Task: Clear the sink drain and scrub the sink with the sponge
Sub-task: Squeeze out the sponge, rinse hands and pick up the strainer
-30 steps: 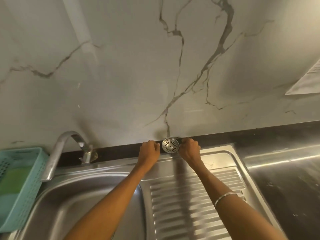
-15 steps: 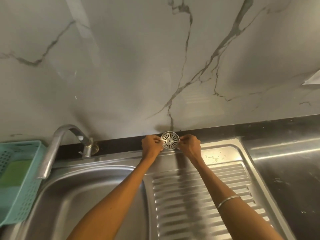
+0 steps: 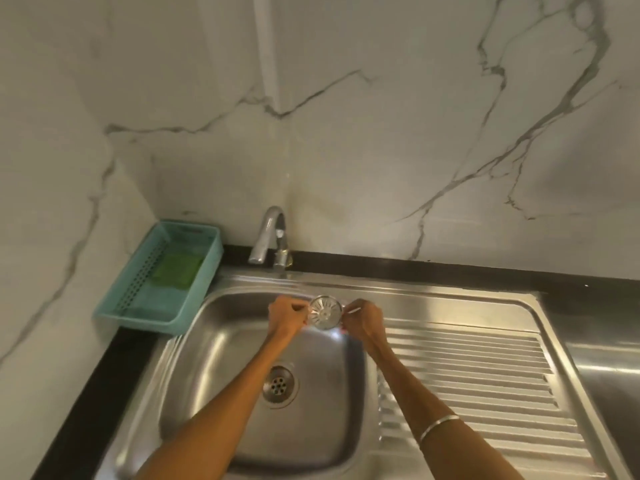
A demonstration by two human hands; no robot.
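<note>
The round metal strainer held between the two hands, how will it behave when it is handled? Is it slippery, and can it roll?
The strainer looks like thin slotted steel, so it is probably stiff and light. Its shiny surface may be slippery, more so if wet; the left hand and right hand pinch it at opposite edges. Being round, it could roll on its rim if dropped into the sink.

basin (image 3: 214, 358) floor open, tap (image 3: 268, 233) apparently overhanging rear rim

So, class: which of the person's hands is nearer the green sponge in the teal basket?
Left. The left hand holds the strainer's left edge, on the side toward the green sponge; the right hand holds its far edge, farther away.
</note>
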